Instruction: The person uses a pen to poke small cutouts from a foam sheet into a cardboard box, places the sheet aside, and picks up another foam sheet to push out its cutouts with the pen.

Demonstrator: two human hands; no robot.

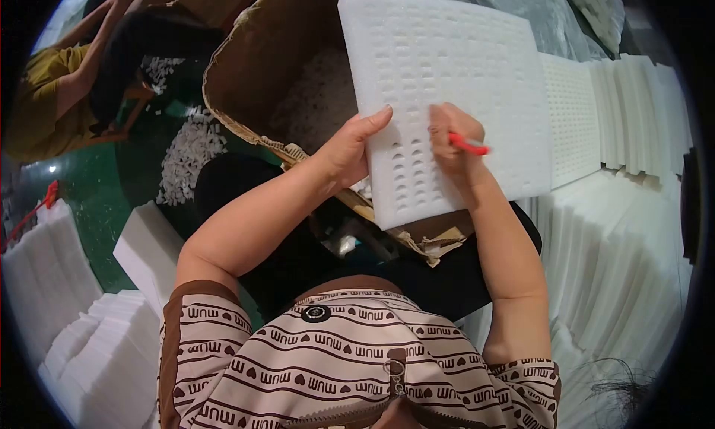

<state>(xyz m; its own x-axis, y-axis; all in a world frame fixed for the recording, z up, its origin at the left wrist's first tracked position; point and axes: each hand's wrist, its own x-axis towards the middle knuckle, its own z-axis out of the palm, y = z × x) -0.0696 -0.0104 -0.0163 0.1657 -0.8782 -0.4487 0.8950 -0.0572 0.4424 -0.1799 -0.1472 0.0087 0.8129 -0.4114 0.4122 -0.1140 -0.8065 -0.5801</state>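
Note:
A white foam sheet (499, 86) with rows of small slots is tilted over the opening of a cardboard box (242, 68). My left hand (351, 147) grips its left edge, thumb on the upper face and the other fingers hidden behind. Above the sheet's middle, my right hand (456, 142) is closed around a small tool with a red handle (469, 144); its working end is hidden and blurred. Below my fingers, several half-round slots (406, 172) show darker than the others. Small white foam pieces (320, 94) lie inside the box.
Perforated foam sheets (573, 120) and stacked sheets (625, 235) stand at the right. More foam stacks (104, 347) are at lower left. Foam scraps (190, 157) cover part of the green floor (112, 183). Another person in a yellow top (56, 94) sits at upper left.

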